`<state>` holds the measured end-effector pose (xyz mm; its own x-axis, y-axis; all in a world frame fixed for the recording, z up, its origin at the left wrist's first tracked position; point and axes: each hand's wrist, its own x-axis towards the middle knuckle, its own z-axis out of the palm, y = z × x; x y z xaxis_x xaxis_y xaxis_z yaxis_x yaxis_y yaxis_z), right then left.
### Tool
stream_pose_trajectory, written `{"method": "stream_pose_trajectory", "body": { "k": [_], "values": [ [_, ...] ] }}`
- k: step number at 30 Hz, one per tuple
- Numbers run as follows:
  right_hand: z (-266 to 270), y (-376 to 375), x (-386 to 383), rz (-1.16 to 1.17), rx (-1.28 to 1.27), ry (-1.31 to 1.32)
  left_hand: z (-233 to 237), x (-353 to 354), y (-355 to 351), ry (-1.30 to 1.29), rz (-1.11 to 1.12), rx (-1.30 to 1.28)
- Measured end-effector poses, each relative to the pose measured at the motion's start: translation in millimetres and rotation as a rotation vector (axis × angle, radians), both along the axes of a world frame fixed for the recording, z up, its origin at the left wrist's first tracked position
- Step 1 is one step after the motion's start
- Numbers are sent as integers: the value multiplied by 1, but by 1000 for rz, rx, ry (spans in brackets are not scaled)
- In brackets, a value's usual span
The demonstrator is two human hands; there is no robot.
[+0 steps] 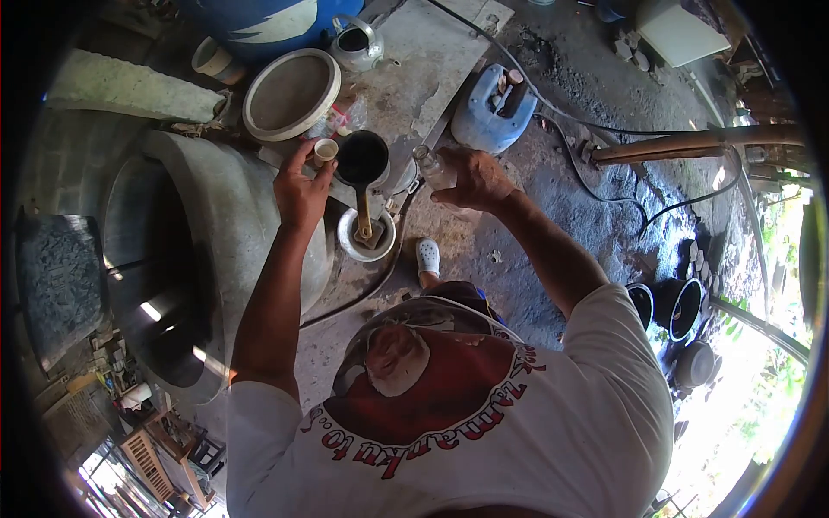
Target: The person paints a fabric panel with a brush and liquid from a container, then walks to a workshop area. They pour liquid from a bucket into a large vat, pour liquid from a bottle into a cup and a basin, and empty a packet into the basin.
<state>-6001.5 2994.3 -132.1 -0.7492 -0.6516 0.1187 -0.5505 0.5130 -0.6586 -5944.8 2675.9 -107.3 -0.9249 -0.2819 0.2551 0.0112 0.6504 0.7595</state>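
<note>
A small cream cup was held tight in the left hand, just beside a black long-handled pot. A clear glass bottle was gripped in the right hand.

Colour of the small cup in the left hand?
Cream-beige. The small cup shows best in the head view, held by the left hand.

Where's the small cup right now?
Head view, upper middle: the left hand holds the cup just left of the dark ladle, with the right hand and its bottle on the ladle's other side.
</note>
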Motion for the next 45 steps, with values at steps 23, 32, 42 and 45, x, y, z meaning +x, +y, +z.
{"method": "stream_pose_trajectory", "body": {
  "k": [23,32,42,45],
  "values": [
    [15,-69,22,125,-1,7,90,30,15,98,-405,-363],
    [27,-75,33,122,27,25,113,39,16,198,-510,-572],
    [36,-73,43,139,18,55,121,49,20,198,-543,-616],
    [39,-72,46,132,34,41,124,51,21,185,-562,-624]
  ]
}}
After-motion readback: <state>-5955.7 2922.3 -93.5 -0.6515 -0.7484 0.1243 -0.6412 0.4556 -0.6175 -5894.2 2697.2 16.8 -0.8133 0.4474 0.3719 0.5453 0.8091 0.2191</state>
